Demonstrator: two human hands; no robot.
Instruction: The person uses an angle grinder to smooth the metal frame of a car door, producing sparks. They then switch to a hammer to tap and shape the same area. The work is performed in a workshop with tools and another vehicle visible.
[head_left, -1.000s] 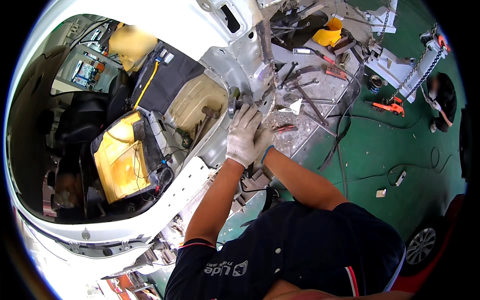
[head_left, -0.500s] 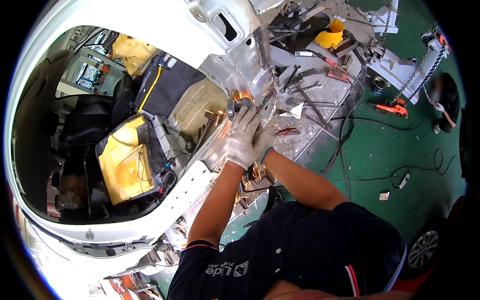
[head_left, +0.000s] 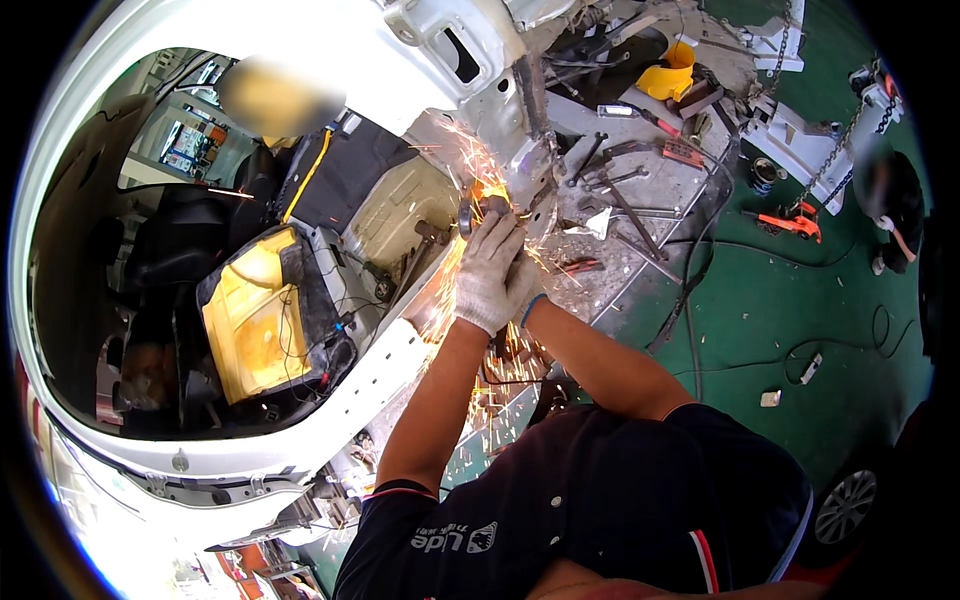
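Observation:
Both my hands, in whitish work gloves, are closed around an angle grinder (head_left: 494, 204) that throws bright orange sparks. My left hand (head_left: 487, 278) lies over the top of the tool with its fingers wrapped forward. Behind it and partly hidden, my right hand (head_left: 525, 283) grips the body from the right. The grinder's head is against the bare metal at the lower edge of the white car body (head_left: 360, 385), near the pillar. Glare and sparks hide the exact contact spot. A hammer (head_left: 430, 234) lies inside the body, just left of the grinder.
Bars and hand tools lie on a grey metal platform (head_left: 640, 190) to the right. A yellow container (head_left: 668, 72) stands farther back. Cables (head_left: 690, 300) trail over the green floor. Another person (head_left: 893, 205) is at the far right, near chains and an orange jack (head_left: 790, 220).
The spark spray has grown, reaching farther up and down around the grinder. My hands keep nearly the same place and grip. The view has shifted slightly.

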